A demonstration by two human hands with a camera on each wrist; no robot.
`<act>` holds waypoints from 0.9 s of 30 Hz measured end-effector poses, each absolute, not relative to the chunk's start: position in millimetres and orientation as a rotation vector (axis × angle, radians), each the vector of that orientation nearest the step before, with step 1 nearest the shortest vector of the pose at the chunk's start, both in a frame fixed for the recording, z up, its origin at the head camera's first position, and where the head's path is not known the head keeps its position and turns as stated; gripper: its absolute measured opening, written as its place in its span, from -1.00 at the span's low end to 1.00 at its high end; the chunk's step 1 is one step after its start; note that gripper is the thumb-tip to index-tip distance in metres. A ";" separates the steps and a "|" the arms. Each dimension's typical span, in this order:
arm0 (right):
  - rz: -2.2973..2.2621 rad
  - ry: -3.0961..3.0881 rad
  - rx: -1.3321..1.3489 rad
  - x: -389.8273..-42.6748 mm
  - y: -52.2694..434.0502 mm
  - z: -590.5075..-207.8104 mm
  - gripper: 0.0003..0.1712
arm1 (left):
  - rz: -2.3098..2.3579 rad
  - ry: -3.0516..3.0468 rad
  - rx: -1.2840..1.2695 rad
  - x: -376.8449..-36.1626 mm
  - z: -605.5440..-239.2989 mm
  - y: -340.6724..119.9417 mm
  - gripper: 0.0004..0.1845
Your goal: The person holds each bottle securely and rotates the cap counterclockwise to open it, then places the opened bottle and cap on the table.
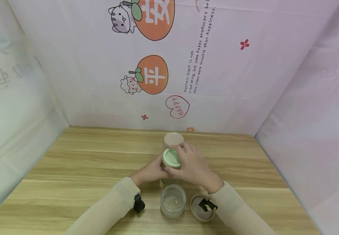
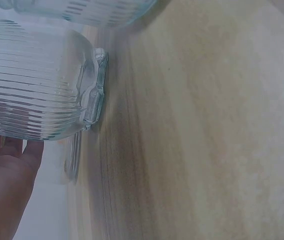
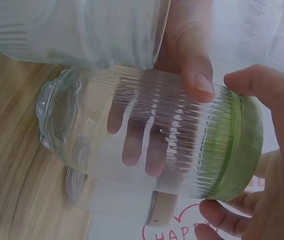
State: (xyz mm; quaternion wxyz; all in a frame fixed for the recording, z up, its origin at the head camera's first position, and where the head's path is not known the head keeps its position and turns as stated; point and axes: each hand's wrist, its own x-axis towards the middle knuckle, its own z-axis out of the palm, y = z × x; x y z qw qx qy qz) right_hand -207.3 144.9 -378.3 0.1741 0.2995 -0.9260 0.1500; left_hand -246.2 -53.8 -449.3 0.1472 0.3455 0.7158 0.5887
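A ribbed clear glass jar (image 3: 94, 117) with a light green lid (image 1: 171, 157) stands between both hands. My left hand (image 1: 150, 171) grips the jar's body from the left; its fingers show through the glass in the right wrist view. From the right, my right hand (image 1: 193, 164) holds the green lid, with the thumb on one side of its rim and fingers on the other. The lid sits on the jar's mouth. In the left wrist view, the jar's scalloped base (image 2: 94, 90) shows close over the wooden table.
Nearer the body stands an open glass jar (image 1: 172, 213) without a lid. A round lid (image 1: 197, 215) lies to its right, under the right forearm. Behind the hands is another jar with a peach lid (image 1: 173, 138). Printed cloth (image 1: 222, 107) hangs around the wooden table (image 1: 78, 169).
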 end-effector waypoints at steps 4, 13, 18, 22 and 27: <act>0.436 -2.627 0.889 -208.2 146.3 -378.1 -0.21 | 1.682 2.066 1.002 -246.3 -449.4 -54.2 0.00; 0.454 -2.615 0.936 -207.2 149.2 -377.0 -0.24 | 1.651 2.107 0.974 -246.5 -449.4 -54.1 0.02; 0.472 -2.609 0.983 -206.4 150.5 -376.1 -0.26 | 1.651 2.115 0.980 -245.9 -448.6 -53.9 0.01; 0.507 -2.599 1.048 -206.9 152.7 -376.2 -0.25 | 1.666 2.110 0.979 -244.8 -447.6 -53.3 0.00; 0.536 -2.592 1.101 -207.9 154.2 -376.5 -0.23 | 1.670 2.104 0.985 -245.4 -448.1 -53.0 0.00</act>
